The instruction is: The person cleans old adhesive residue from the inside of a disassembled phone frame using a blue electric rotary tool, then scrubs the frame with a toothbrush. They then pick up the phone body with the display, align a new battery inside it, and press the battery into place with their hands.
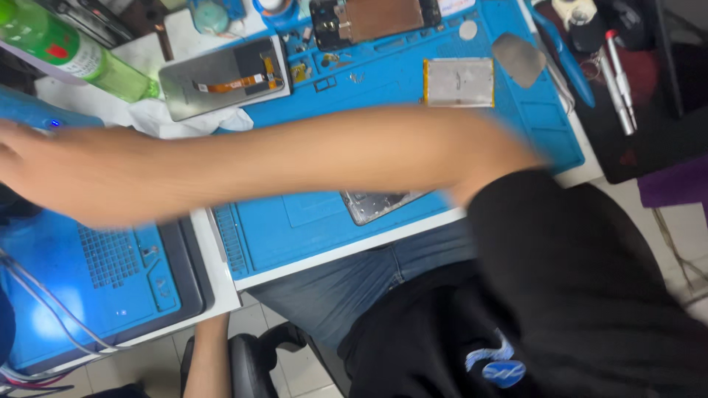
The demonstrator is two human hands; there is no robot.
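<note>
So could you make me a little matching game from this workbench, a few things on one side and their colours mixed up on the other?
Things:
1. work mat
2. bottle
3. flat battery pack
4. ribbon cable on the back of the screen panel

Colours:
A. green
B. orange
C. blue
D. silvery grey with a yellow edge

Pairs: 1-C, 2-A, 3-D, 4-B

A blurred forearm crosses the bench above the mat, so the hand at its end is too smeared to describe.
</note>
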